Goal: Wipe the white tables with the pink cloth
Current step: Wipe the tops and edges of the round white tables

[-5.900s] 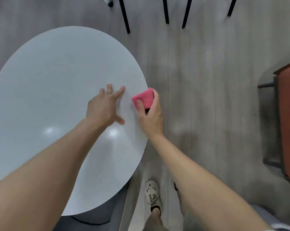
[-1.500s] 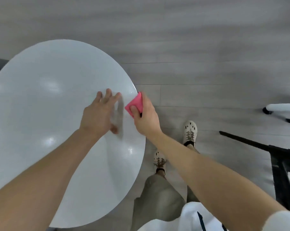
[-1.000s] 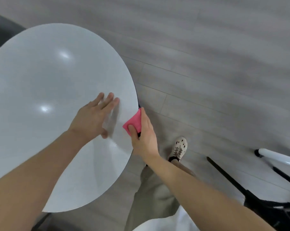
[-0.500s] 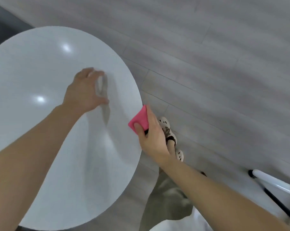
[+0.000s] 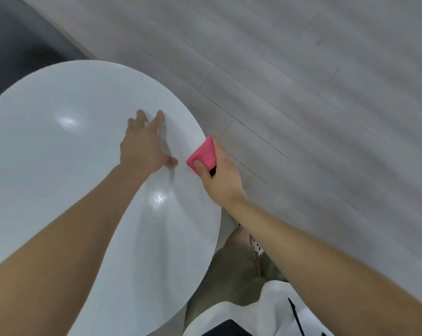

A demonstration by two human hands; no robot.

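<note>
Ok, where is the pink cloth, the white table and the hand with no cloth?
pink cloth [image 5: 203, 154]: head view, middle of its pink face.
white table [image 5: 59, 170]: head view, a bare part of its top.
left hand [image 5: 142, 147]: head view, back of the hand.

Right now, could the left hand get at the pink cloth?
Probably yes. The left hand lies open on the round white table close beside the pink cloth, with only bare tabletop between them. The right hand already grips that cloth at the table's edge.
</note>
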